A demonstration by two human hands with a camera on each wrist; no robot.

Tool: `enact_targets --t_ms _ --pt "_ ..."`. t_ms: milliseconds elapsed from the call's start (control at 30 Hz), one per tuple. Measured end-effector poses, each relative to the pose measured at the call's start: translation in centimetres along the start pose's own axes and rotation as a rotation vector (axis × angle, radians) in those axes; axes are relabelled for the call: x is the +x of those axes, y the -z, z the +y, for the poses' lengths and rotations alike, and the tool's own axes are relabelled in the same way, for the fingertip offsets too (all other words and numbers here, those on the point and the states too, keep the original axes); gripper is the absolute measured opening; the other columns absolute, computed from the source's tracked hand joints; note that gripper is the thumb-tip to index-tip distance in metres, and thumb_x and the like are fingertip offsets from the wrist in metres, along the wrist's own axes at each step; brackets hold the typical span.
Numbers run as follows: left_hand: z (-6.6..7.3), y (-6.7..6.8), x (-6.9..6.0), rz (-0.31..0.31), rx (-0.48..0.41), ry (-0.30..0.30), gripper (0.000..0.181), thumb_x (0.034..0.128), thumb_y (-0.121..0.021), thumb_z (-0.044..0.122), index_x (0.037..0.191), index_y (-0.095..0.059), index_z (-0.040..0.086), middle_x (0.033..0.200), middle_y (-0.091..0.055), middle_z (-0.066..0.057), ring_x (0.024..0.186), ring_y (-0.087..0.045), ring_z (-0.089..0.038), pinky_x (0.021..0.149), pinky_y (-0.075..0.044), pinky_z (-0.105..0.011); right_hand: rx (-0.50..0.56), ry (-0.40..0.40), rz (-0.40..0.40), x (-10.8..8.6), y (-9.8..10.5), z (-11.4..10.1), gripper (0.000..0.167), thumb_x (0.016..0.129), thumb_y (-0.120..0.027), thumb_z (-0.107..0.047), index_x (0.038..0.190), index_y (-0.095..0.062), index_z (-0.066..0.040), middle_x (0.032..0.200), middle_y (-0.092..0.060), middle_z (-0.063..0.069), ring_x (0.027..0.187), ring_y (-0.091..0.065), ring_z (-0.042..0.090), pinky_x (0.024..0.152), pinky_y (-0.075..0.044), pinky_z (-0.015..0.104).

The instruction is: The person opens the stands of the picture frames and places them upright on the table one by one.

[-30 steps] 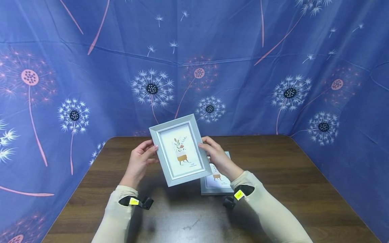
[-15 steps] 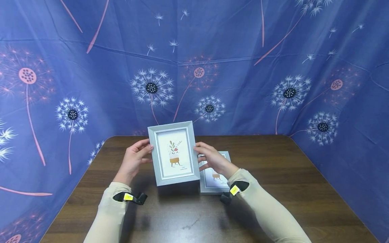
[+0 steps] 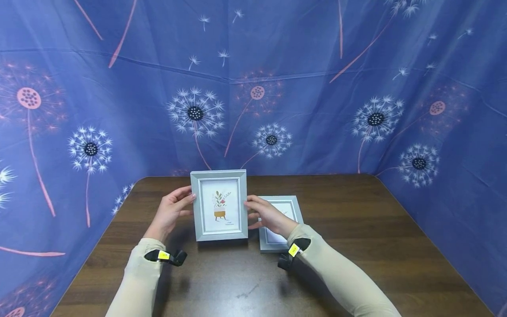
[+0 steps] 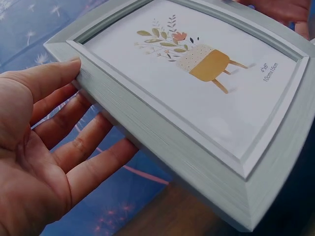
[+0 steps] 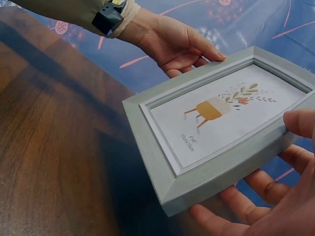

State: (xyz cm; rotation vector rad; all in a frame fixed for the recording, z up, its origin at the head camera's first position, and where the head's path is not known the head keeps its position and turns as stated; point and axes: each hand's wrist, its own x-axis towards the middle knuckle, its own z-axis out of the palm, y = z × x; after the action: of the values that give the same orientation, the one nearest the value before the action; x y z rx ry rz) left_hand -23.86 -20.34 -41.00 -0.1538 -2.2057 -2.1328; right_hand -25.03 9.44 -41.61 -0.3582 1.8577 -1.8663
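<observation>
A pale grey-green picture frame stands nearly upright between both hands, its print of a plant in a yellow legged pot facing me. At its left edge my left hand pinches it, thumb on the front border and fingers behind, as the left wrist view shows of the frame. My right hand holds the opposite edge the same way; in the right wrist view the thumb lies on the border of the frame. A second, similar frame lies flat on the table, partly hidden behind my right hand.
The brown wooden table spreads on all sides of the frames. A blue cloth with dandelion prints hangs behind and at both sides of it. Each sleeved wrist wears a black camera band.
The held frame has come down and left, turning from a tilt to nearly straight upright. Both hands moved with it, still gripping its edges. The second frame stayed on the table.
</observation>
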Motion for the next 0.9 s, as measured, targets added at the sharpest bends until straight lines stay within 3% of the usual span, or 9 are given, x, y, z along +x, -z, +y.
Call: enact_targets --t_ms 367,600,900 --pt "-1.4 0.2 0.2 -0.014 0.026 0.044 0.047 0.0976 -0.064 0.012 0.137 -0.049 -0.011 0.101 -0.063 0.007 0.09 -0.064 -0.005 0.073 -0.059 -0.034 0.039 -0.034 -0.006 0.3 0.0 1.6 0.035 0.102 -0.05 -0.026 0.129 -0.046 -0.003 0.102 -0.058 0.006 0.087 -0.061 0.021 0.087 -0.053 0.057" --pt "-1.9 0.3 0.1 -0.022 0.036 0.073 0.05 0.0975 -0.064 0.012 0.138 -0.047 -0.011 0.104 -0.064 0.007 0.091 -0.063 -0.003 0.082 -0.057 -0.044 0.086 -0.061 -0.017 0.5 -0.1 2.5 0.038 0.102 -0.05 -0.024 0.132 -0.042 -0.002 0.105 -0.053 0.006 0.088 -0.058 0.021 0.091 -0.051 0.056" --pt "-2.3 0.5 0.0 -0.01 0.025 0.076 0.048 0.0985 -0.062 0.01 0.138 -0.047 -0.011 0.105 -0.063 0.005 0.092 -0.063 -0.004 0.078 -0.058 -0.036 0.099 -0.051 -0.019 0.4 -0.4 2.8 0.038 0.102 -0.049 -0.022 0.133 -0.042 -0.001 0.105 -0.056 0.005 0.087 -0.059 0.02 0.093 -0.05 0.055"
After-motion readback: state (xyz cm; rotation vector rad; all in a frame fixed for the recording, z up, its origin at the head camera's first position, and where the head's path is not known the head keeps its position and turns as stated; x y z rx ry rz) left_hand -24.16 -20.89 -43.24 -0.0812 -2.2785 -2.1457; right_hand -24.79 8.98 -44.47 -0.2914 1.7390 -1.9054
